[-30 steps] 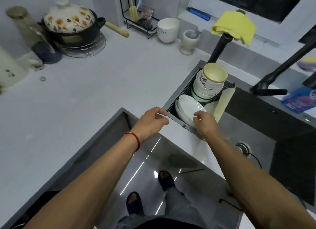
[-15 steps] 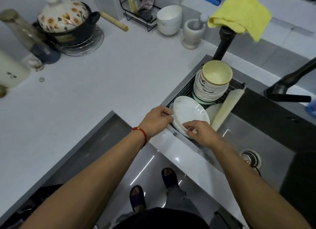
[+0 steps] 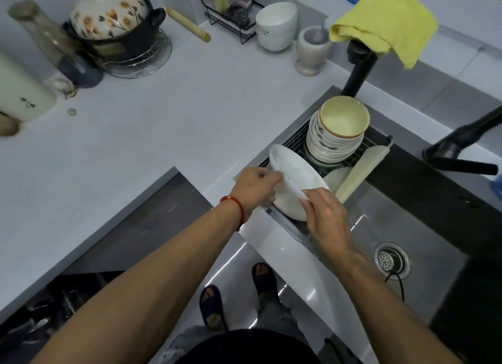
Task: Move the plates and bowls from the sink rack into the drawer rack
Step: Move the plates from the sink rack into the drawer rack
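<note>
A stack of white plates tilts up at the near end of the black wire sink rack. My left hand grips the stack's left edge, its wrist ringed by a red band. My right hand holds the stack's near right rim with thumb and fingers. A pile of nested bowls, the top one cream inside, stands at the rack's far end. The open drawer lies at lower left; its rack is only dimly visible.
A rolled cream mat leans beside the rack. The steel sink with a drain is to the right. A black tap carries a yellow cloth. Pot, jars, white bowl and mortar stand on the counter.
Both hands have closed on the plate stack and raised it, tilting it up out of the rack. The camera has moved closer over the sink.
</note>
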Demonstrator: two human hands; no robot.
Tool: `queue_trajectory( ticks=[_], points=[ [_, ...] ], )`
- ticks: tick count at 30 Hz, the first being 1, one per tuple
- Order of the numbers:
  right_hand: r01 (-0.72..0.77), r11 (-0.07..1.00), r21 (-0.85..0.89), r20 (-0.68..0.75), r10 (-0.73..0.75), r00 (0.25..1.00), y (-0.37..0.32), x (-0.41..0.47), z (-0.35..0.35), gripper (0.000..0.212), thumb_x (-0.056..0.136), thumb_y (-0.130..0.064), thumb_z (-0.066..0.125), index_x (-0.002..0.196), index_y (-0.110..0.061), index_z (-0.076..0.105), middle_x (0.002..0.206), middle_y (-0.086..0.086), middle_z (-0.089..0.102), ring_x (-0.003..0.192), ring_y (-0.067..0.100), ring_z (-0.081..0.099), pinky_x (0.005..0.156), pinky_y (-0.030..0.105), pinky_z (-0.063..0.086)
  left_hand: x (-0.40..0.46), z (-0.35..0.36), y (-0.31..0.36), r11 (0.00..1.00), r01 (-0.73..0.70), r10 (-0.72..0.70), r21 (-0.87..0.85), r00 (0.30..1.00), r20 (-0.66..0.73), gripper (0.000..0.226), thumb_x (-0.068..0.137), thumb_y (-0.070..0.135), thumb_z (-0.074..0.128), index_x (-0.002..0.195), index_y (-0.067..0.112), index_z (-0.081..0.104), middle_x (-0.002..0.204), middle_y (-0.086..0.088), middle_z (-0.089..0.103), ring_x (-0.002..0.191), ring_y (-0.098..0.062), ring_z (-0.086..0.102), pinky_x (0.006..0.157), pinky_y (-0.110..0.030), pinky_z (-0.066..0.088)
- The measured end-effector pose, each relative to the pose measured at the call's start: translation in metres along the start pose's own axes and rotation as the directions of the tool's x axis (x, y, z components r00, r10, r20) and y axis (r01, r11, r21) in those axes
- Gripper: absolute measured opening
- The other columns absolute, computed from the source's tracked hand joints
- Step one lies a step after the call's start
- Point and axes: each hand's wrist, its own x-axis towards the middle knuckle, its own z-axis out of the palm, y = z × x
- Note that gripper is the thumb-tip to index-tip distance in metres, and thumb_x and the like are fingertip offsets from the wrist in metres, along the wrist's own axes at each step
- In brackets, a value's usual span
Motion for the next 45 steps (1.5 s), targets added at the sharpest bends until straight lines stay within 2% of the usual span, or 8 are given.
queue_trajectory(
  ticks=[8, 11, 14, 19, 26, 34, 40, 45],
  points=[
    [0.292, 0.919, 0.264, 0.100, -0.327, 0.940, -0.040, 0.009, -0.014, 0.020, 0.093, -0.021, 0.075, 0.109, -0.009, 0.077, 0.108, 0.005, 0.074, 0.103, 0.024, 0.069, 0.095, 0.037, 0.051, -0.037, -0.043, -0.035, 0.907, 0.018, -0.074, -0.422, 0.990, -0.116, 0.029, 0.097, 0.006, 0.043, 0.116, 0.005, 0.064, 0.104, -0.018, 0.075, 0.086, -0.032, 0.076, 0.073, -0.046, 0.063],
    [-0.082, 0.880, 0.467, 0.184, -0.006, 0.983, -0.067, 0.018, -0.004, 0.039, 0.099, -0.040, 0.057, 0.133, -0.024, 0.066, 0.140, -0.005, 0.058, 0.132, 0.008, 0.050, 0.113, 0.024, 0.037, -0.068, -0.085, -0.075, 0.848, -0.048, -0.085, -0.528, 0.971, -0.224, 0.027, 0.102, 0.013, 0.044, 0.118, 0.013, 0.066, 0.103, -0.008, 0.078, 0.086, -0.026, 0.077, 0.073, -0.048, 0.062],
    [-0.552, 0.670, 0.496, 0.536, 0.264, 0.802, -0.100, 0.032, 0.018, 0.050, 0.096, -0.046, 0.054, 0.143, -0.030, 0.053, 0.150, -0.003, 0.053, 0.138, 0.015, 0.050, 0.114, 0.036, 0.042, -0.111, -0.130, -0.114, 0.773, -0.125, -0.114, -0.622, 0.937, -0.331, 0.030, 0.104, 0.029, 0.050, 0.122, 0.012, 0.067, 0.107, -0.007, 0.078, 0.087, -0.024, 0.077, 0.065, -0.041, 0.061],
    [-0.865, 0.280, 0.417, 0.908, -0.091, 0.409, -0.190, 0.015, 0.063, 0.031, 0.095, -0.034, 0.064, 0.116, -0.014, 0.075, 0.122, 0.014, 0.073, 0.111, 0.032, 0.072, 0.092, 0.048, 0.062, -0.191, -0.198, -0.182, 0.660, -0.242, -0.193, -0.711, 0.861, -0.471, 0.039, 0.103, 0.044, 0.048, 0.121, 0.015, 0.069, 0.117, -0.008, 0.076, 0.099, -0.023, 0.074, 0.075, -0.042, 0.063],
    [-0.828, 0.410, 0.383, 0.906, -0.341, 0.250, -0.341, -0.079, 0.132, 0.042, 0.093, -0.035, 0.070, 0.121, -0.004, 0.074, 0.126, 0.023, 0.071, 0.119, 0.038, 0.069, 0.092, 0.049, 0.061, -0.320, -0.285, -0.301, 0.512, -0.431, -0.283, -0.743, 0.732, -0.620, 0.044, 0.104, 0.045, 0.048, 0.124, 0.011, 0.067, 0.116, -0.011, 0.076, 0.102, -0.027, 0.073, 0.082, -0.043, 0.059],
    [-0.762, 0.543, 0.353, 0.936, -0.196, 0.293, -0.503, -0.244, 0.207, 0.015, 0.089, -0.014, 0.065, 0.088, -0.004, 0.076, 0.104, 0.023, 0.079, 0.096, 0.038, 0.078, 0.073, 0.039, 0.064, -0.457, -0.383, -0.450, 0.490, -0.436, -0.381, -0.755, 0.672, -0.635, 0.026, 0.099, 0.001, 0.049, 0.115, 0.007, 0.068, 0.108, -0.013, 0.075, 0.089, -0.022, 0.074, 0.066, -0.037, 0.061],
    [-0.734, 0.611, 0.298, 0.951, -0.127, 0.281, -0.589, -0.325, 0.260, 0.019, 0.096, -0.004, 0.057, 0.103, 0.009, 0.070, 0.100, 0.023, 0.079, 0.092, 0.037, 0.078, 0.073, 0.039, 0.067, -0.503, -0.441, -0.513, 0.636, -0.262, -0.509, -0.726, 0.564, -0.650, 0.040, 0.096, 0.000, 0.051, 0.135, 0.002, 0.054, 0.116, -0.030, 0.055, 0.090, -0.023, 0.060, 0.068, -0.040, 0.059],
    [-0.688, 0.692, 0.219, 0.957, -0.015, 0.289, -0.645, -0.359, 0.340, 0.021, 0.092, -0.007, 0.067, 0.105, 0.008, 0.069, 0.095, 0.022, 0.080, 0.083, 0.033, 0.080, 0.071, 0.039, 0.066, -0.537, -0.486, -0.537, 0.765, -0.134, -0.499, -0.630, 0.496, -0.711, 0.048, 0.098, 0.008, 0.053, 0.146, 0.018, 0.049, 0.138, -0.001, 0.053, 0.095, -0.007, 0.058, 0.090, -0.034, 0.055]
  ],
)
